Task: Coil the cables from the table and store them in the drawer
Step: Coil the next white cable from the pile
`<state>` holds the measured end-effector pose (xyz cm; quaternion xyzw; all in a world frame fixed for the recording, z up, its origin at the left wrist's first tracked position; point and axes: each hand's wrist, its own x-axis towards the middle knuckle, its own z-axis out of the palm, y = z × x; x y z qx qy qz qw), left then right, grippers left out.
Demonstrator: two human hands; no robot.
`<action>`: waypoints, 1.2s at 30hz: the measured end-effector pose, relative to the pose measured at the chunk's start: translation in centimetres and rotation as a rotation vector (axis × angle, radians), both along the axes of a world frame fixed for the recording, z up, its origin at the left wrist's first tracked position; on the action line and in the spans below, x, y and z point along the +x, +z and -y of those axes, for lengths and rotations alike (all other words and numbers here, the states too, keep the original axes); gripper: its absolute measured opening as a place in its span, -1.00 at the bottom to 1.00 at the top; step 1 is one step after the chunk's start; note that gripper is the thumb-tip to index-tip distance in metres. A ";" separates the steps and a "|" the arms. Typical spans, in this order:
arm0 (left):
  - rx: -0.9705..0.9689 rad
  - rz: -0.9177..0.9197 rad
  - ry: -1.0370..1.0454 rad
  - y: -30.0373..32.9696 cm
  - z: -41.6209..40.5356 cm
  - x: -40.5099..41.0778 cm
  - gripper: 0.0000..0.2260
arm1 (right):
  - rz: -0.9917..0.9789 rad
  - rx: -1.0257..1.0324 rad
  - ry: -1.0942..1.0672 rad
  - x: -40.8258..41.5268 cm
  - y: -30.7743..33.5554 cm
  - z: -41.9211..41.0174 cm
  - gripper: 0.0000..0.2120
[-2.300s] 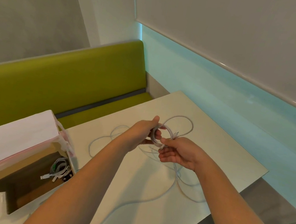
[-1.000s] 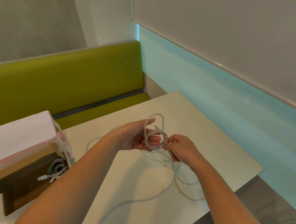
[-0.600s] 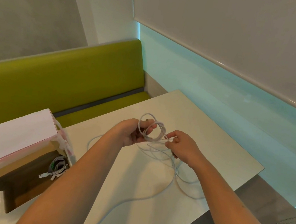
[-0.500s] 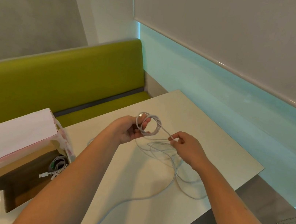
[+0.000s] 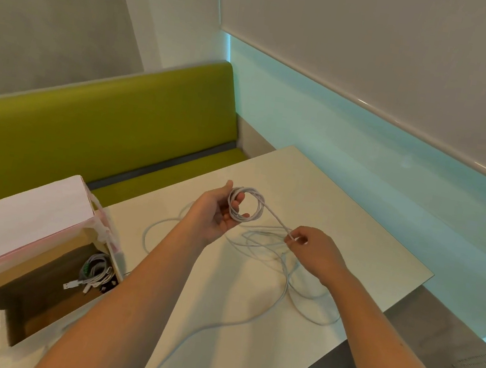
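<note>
Head view, one entry. Left hand (image 5: 215, 214): fingers curled through a small coil (image 5: 246, 205) of white cable, raised above the table (image 5: 369, 234). Right hand (image 5: 315, 251): pinches the taut strand leading off the coil. Loose cable (image 5: 288, 272): sprawled on the table, mostly uncoiled. Drawer (image 5: 30, 287): open at left, coiled cables (image 5: 94, 272) inside. Advice: feed each loop evenly, matching loop size, keeping the slack untangled.

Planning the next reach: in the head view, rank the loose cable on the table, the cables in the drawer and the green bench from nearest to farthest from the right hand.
From the right hand:
1. Loose cable on the table, just beneath it.
2. Cables in the drawer, lower left.
3. Green bench, behind the table's far left.
</note>
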<state>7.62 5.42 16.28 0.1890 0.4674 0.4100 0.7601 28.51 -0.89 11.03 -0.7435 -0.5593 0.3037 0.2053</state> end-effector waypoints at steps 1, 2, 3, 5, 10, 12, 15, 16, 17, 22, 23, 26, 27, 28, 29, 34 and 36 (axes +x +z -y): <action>0.004 -0.019 -0.018 0.1 0.1 0.2 -0.83 | -0.061 0.007 0.008 -0.2 0.2 -0.2 -0.96; 0.008 -0.038 -0.036 0.3 0.1 0.3 -0.83 | -0.130 0.020 0.015 -0.5 0.6 -0.4 -0.91; 0.011 -0.052 -0.052 0.4 0.3 0.5 -0.83 | -0.201 0.035 0.019 -0.9 1.2 -0.6 -0.87; 0.013 -0.057 -0.077 0.6 0.6 1.0 -0.83 | -0.306 0.091 0.018 -1.8 2.5 -0.9 -0.78; 0.020 0.023 -0.067 1.0 0.8 1.6 -0.80 | -0.340 0.256 -0.019 -2.2 3.7 -0.9 -0.77; 0.024 0.052 -0.039 1.1 0.6 1.5 -0.79 | -0.364 0.261 -0.019 -1.9 3.9 -0.7 -0.76; 0.010 0.065 0.005 1.0 0.6 1.5 -0.81 | -0.341 0.253 -0.014 -1.0 3.7 -0.8 -0.76; 0.004 0.073 0.020 0.9 0.6 1.6 -0.82 | -0.337 0.250 -0.020 -0.8 3.7 -0.8 -0.77; 0.000 0.080 0.029 0.8 0.7 1.6 -0.82 | -0.334 0.250 -0.026 -0.6 3.7 -0.8 -0.77; 0.051 0.050 -0.011 0.2 0.6 1.9 -0.81 | -0.434 0.263 -0.073 -0.4 3.6 -0.6 -0.80; 0.088 0.022 -0.056 0.2 0.6 1.8 -0.80 | -0.430 0.268 -0.090 -0.3 3.4 -0.5 -0.80; 0.198 -0.086 -0.214 0.4 0.7 1.1 -0.77 | -0.373 0.308 -0.123 -0.1 3.0 -0.5 -0.83; 0.226 -0.130 -0.251 0.5 0.7 0.8 -0.77 | -0.383 0.309 -0.133 -0.1 3.0 -0.5 -0.84; 0.246 -0.166 -0.276 0.4 0.7 0.5 -0.77 | -0.402 0.302 -0.143 0.0 3.1 -0.6 -0.84; 0.258 -0.189 -0.294 0.3 0.8 0.3 -0.76 | -0.422 0.294 -0.148 0.0 3.2 -0.6 -0.84; 0.290 -0.159 -0.222 0.3 0.9 -0.2 -0.81 | -0.317 0.224 0.003 0.2 2.7 -0.6 -0.78; 0.287 -0.167 -0.199 0.3 1.0 -0.1 -0.83 | -0.200 0.206 0.072 0.2 2.0 -0.5 -0.76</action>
